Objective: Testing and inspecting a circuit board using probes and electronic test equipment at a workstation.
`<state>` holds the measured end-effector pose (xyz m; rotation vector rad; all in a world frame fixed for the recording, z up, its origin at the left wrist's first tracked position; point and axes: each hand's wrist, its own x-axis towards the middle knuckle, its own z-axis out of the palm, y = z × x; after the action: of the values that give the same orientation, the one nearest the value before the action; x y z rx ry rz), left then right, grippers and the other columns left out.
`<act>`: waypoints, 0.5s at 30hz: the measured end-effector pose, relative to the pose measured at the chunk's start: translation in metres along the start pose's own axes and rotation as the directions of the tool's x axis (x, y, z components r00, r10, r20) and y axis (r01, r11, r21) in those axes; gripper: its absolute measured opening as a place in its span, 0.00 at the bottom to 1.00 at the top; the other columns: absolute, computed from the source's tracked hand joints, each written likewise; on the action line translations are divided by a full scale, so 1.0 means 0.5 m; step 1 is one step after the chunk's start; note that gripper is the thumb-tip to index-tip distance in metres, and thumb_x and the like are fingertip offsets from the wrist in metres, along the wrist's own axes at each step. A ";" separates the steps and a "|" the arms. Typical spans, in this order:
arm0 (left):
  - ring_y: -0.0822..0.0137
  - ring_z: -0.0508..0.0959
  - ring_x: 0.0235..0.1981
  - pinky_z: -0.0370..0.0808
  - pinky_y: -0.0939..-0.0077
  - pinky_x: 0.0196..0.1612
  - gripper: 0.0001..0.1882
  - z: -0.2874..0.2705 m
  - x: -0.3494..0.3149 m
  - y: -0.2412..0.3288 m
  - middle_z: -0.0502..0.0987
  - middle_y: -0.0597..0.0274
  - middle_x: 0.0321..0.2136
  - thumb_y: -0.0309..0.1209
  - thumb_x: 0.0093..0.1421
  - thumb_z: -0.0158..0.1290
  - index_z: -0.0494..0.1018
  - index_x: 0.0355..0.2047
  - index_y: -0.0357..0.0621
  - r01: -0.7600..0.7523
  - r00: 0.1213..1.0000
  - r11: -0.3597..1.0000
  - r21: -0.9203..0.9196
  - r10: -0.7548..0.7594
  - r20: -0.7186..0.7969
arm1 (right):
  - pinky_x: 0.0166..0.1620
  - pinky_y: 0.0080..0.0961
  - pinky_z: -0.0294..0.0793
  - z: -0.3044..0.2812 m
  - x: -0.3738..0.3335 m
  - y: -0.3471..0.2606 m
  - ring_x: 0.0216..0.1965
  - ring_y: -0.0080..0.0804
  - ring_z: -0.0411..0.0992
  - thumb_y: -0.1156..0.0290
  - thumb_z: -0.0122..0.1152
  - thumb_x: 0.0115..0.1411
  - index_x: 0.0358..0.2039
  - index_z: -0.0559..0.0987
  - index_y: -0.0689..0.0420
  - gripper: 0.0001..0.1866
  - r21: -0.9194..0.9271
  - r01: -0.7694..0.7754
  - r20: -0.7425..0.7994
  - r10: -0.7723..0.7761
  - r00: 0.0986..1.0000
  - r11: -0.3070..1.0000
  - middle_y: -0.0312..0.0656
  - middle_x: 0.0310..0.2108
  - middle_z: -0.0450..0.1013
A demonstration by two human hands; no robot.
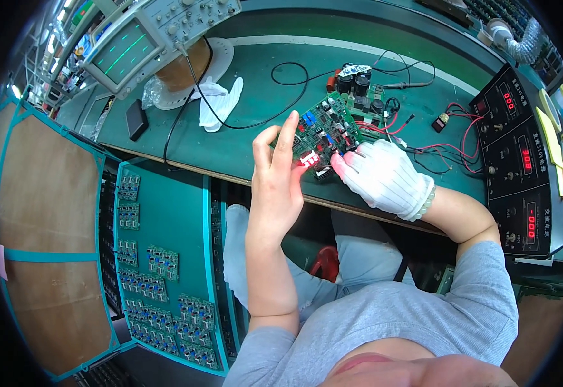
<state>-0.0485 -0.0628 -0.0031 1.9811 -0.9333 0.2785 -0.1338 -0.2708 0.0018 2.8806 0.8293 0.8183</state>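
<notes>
A green circuit board (328, 132) with blue parts and a lit red display is tilted over the bench's front edge. My bare left hand (275, 171) grips its left side, one finger stretched along the edge and the thumb low by the display. A white glove covers my right hand (384, 177); its curled fingers pinch the board's lower right side, and what lies under the fingertips is hidden. Just behind the board is a second circuit assembly (365, 93) with black cylindrical parts and a white label. Red and black wires (394, 129) run beside it.
An oscilloscope (126, 55) with green traces stands at the far left, near a white glove (218, 106) and a black box (137, 120). Power supply panels (520, 161) with red digits line the right. Several boards lie on a green rack (188, 264) at lower left.
</notes>
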 end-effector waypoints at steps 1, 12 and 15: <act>0.53 0.77 0.42 0.77 0.57 0.43 0.47 -0.001 0.001 0.001 0.63 0.51 0.56 0.06 0.52 0.55 0.61 0.71 0.52 -0.002 1.000 1.000 0.003 0.002 -0.002 | 0.29 0.31 0.69 0.000 0.000 0.000 0.31 0.30 0.72 0.68 0.59 0.55 0.47 0.79 0.62 0.19 -0.013 0.006 0.015 -0.006 1.000 1.000 0.36 0.29 0.73; 0.47 0.75 0.49 0.75 0.57 0.52 0.47 -0.004 -0.001 -0.005 0.62 0.48 0.57 0.07 0.51 0.55 0.61 0.71 0.51 -0.020 1.000 1.000 -0.003 0.020 0.009 | 0.29 0.32 0.69 -0.006 0.006 0.000 0.29 0.31 0.71 0.69 0.61 0.52 0.46 0.78 0.63 0.20 -0.016 0.041 -0.050 -0.042 0.998 0.999 0.37 0.28 0.71; 0.56 0.74 0.45 0.78 0.66 0.46 0.48 -0.005 -0.004 -0.004 0.63 0.51 0.57 0.07 0.51 0.56 0.60 0.72 0.51 -0.012 1.000 1.000 0.005 0.012 0.022 | 0.30 0.35 0.68 -0.004 0.009 -0.002 0.29 0.36 0.71 0.72 0.63 0.44 0.47 0.78 0.64 0.26 0.034 0.041 -0.115 -0.037 0.993 0.999 0.40 0.30 0.73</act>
<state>-0.0482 -0.0592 -0.0042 1.9876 -0.9600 0.2663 -0.1321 -0.2681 0.0055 2.8612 0.9171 0.9815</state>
